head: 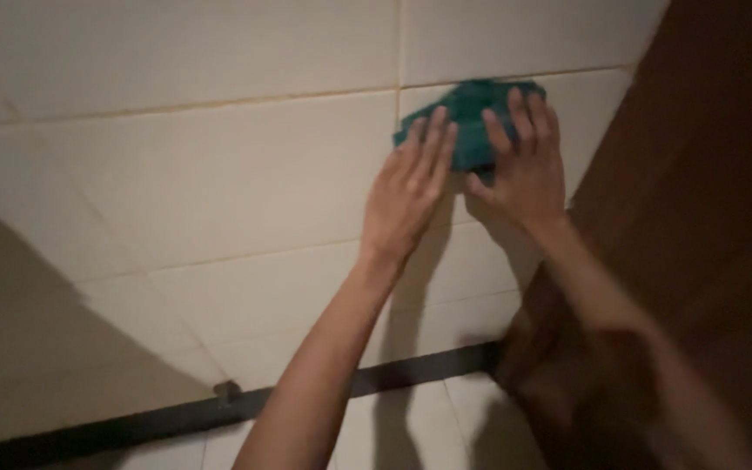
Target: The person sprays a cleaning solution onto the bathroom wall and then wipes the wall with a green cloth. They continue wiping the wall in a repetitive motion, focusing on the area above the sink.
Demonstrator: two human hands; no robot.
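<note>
A dark green scrubbing pad [470, 111] lies flat against the cream tiled wall [202, 165], just under a grout line. My left hand [411, 187] presses on its lower left edge with the fingers stretched out and together. My right hand [524, 157] lies flat over the pad's right part, fingers spread upward. Both palms press the pad to the wall; neither hand closes around it. Both forearms reach up from the bottom of the view.
A dark brown wooden door or panel [707, 218] stands close on the right. A dark strip [219, 413] runs along the foot of the wall, with pale floor tiles [411, 431] below. A large shadow [28, 322] covers the lower left wall.
</note>
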